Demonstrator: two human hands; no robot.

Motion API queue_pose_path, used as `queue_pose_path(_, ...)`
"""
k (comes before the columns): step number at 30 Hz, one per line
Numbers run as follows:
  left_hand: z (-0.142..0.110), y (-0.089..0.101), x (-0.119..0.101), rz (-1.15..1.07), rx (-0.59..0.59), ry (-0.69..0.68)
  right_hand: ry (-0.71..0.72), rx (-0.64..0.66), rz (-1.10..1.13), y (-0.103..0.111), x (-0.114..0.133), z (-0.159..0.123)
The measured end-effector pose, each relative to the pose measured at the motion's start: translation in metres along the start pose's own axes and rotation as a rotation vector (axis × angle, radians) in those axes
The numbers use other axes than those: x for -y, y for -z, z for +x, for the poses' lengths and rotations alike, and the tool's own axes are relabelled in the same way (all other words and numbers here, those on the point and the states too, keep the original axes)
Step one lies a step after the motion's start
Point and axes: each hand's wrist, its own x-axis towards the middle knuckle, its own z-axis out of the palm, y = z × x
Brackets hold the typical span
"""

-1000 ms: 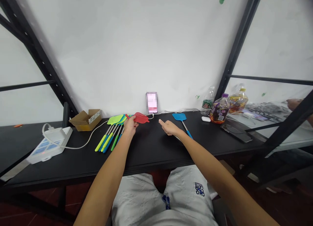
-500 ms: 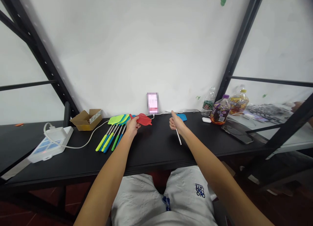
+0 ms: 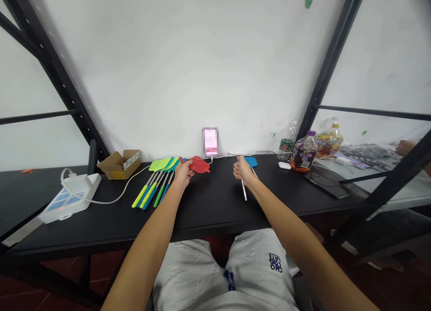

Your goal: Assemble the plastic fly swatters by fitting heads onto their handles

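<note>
My left hand [image 3: 184,172] pinches a red fly swatter head [image 3: 199,164], and a red end pokes out on the other side of the fingers. Wrapped round a thin silver metal rod [image 3: 244,190] is my right hand [image 3: 242,170]; the rod points down toward the front of the desk. Behind that hand lies a blue fly swatter [image 3: 251,161], its handle mostly hidden by the hand and forearm. Left of my left hand, several fly swatters [image 3: 153,185] with yellow, blue and green handles lie side by side, their heads overlapping toward the wall.
On the black desk [image 3: 208,203], a phone [image 3: 210,142] leans on the wall. Left are an open cardboard box [image 3: 119,165] and a white power strip [image 3: 72,196]. Right are bottles [image 3: 305,151], a white case [image 3: 284,165] and a dark phone [image 3: 326,186]. Another person's hand [image 3: 405,147] shows far right.
My right hand has shifted slightly, and the rod's lower end has swung a little left. More of the blue fly swatter's shaft shows. My left hand stays nearly still.
</note>
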Motion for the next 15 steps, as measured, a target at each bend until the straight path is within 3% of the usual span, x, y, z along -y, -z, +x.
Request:
queue_pose_path(5, -0.001, -0.001, -0.001, -0.009, 0.004, 0.004, 0.037, -0.048, 0.034, -0.003, 0.002, -0.003)
queue_pose_path(10, -0.002, -0.001, -0.004, -0.03, 0.013, 0.023, -0.1, 0.196, -0.083, -0.007, -0.002, -0.006)
queue_pose_path(15, -0.004, 0.0, -0.005, -0.064, 0.075, 0.072, 0.016, 0.417, -0.468, -0.01, -0.016, -0.011)
